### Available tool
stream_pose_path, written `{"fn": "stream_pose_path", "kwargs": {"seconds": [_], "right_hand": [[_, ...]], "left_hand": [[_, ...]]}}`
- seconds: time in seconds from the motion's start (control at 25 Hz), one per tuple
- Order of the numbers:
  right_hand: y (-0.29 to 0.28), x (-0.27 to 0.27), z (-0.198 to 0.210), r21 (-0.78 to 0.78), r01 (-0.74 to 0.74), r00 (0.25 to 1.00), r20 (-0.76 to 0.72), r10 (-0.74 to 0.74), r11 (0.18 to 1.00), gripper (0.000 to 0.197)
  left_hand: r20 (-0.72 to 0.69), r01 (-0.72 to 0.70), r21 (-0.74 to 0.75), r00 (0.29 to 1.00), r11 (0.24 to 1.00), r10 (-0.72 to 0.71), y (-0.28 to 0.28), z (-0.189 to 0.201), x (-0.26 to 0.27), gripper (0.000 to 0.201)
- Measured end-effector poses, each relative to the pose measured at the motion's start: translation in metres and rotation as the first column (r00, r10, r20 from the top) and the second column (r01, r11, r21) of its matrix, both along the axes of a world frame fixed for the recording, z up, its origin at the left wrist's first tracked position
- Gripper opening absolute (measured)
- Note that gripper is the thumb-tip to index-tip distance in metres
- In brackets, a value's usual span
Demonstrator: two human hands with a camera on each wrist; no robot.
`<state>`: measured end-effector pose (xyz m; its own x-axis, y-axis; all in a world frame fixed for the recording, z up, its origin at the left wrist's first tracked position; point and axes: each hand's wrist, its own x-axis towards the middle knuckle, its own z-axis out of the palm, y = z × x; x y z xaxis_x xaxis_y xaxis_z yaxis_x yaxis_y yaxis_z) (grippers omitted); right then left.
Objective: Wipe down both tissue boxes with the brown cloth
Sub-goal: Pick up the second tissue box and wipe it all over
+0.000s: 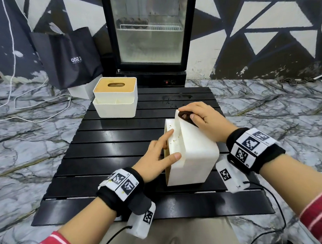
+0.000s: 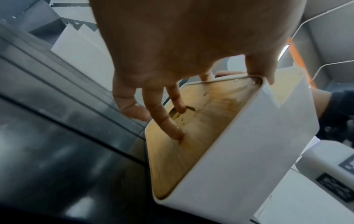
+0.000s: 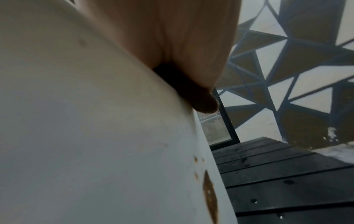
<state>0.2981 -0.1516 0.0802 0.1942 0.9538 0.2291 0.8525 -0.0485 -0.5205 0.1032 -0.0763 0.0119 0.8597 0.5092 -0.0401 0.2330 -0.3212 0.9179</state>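
On the black slatted table (image 1: 108, 144), a white tissue box (image 1: 194, 153) lies tipped on its side, its wooden lid (image 2: 201, 141) facing left. My left hand (image 1: 156, 154) grips it, thumb on the upper face and fingers on the lid, one fingertip in the slot. My right hand (image 1: 200, 117) presses the brown cloth (image 1: 186, 117) onto the box's far upper edge. Up close, the cloth (image 3: 201, 103) sits between hand and white wall, which has brown stains (image 3: 209, 195). The second box (image 1: 115, 98), with a wooden lid, stands upright at the far left.
A glass-door fridge (image 1: 150, 31) stands just behind the table. A black bag (image 1: 70, 57) and a white block sit on the marble floor at the back left, with white cables (image 1: 21, 105) trailing beside them. Wet marks (image 1: 175, 98) dot the far slats.
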Motion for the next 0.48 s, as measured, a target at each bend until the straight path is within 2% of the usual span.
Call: {"fn": "stream_pose_path", "kwargs": {"seconds": [0.12, 0.24, 0.36, 0.48], "right_hand": [[-0.002, -0.003, -0.001, 0.021, 0.02, 1.0, -0.007, -0.02, 1.0, 0.038], [-0.002, -0.005, -0.001, 0.02, 0.055, 0.997, -0.048, -0.054, 0.998, 0.038], [-0.005, -0.012, -0.002, 0.01, 0.129, 0.989, -0.07, -0.128, 0.992, 0.038], [-0.013, -0.021, 0.0, -0.016, 0.191, 0.978, -0.079, -0.191, 0.982, 0.04]], "left_hand": [[0.056, 0.01, -0.075, 0.998, 0.997, -0.006, 0.0, -0.007, -0.001, 0.068], [0.031, 0.001, -0.067, 1.0, 0.998, 0.001, 0.004, 0.001, -0.004, 0.067], [-0.024, -0.058, 0.023, 0.998, 0.998, 0.059, 0.01, 0.013, -0.01, 0.067], [0.0, -0.137, 0.167, 0.99, 0.976, 0.139, 0.006, 0.028, -0.011, 0.06]]}}
